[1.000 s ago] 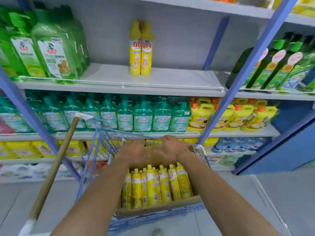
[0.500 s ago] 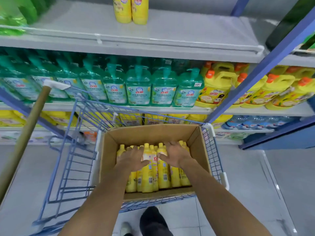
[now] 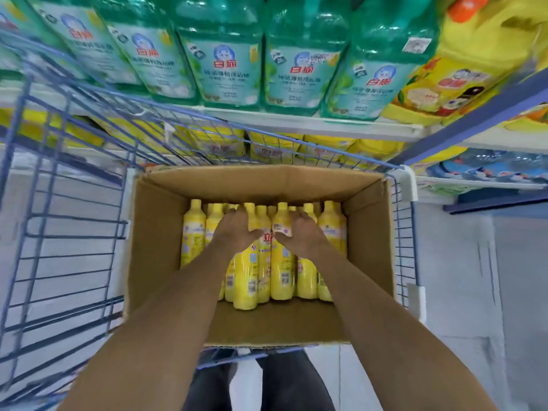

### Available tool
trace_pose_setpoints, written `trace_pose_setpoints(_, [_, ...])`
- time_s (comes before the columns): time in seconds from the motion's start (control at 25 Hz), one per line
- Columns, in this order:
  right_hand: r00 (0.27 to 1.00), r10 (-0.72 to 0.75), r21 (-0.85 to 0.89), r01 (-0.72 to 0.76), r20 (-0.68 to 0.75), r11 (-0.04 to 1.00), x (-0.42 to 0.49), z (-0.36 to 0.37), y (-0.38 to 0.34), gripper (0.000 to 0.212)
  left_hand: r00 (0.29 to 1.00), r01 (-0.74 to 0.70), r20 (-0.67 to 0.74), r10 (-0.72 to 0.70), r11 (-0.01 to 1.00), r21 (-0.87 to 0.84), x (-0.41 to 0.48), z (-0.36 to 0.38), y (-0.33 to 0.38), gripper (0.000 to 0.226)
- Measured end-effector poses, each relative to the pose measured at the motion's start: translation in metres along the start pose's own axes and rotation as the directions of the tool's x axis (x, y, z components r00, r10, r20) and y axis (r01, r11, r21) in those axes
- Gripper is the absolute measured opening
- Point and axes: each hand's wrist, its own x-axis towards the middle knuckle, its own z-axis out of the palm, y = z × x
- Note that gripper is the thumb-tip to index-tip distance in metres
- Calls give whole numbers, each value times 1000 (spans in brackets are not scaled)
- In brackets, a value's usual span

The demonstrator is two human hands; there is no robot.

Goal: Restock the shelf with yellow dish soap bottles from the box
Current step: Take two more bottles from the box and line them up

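Inside the box [image 3: 160,232], left hand [image 3: 237,229] and right hand [image 3: 301,234] clasp bottles [image 3: 246,280].

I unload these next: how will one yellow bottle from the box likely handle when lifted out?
Probably rigid: the yellow bottles look like glossy moulded plastic, so perhaps slippery. Tall and narrow, one would likely tip easily once away from its packed neighbours in the box.
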Motion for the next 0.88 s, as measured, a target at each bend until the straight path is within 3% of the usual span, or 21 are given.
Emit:
trace_pose_setpoints(0.32, [987,86,128,-69,-135,989,39,27,0,68,984,108,-123,-132,976,-190,26,7,5,51])
trace_pose_setpoints(0.52, [987,151,218,-136,-50,966,40,16,-6,87,981,144,-58,-183,903,-404,21,4,0,57])
trace_pose_setpoints(0.72, [996,83,448,-86,26,890,1,2,-8,86,994,60,-39,-99,819,-571,-14,0,5,59])
trace_pose_setpoints(0.88, [999,-28,486,44,-39,873,-24,-30,-17,82,996,-28,-85,-40,736,-676,-38,-35,2,60])
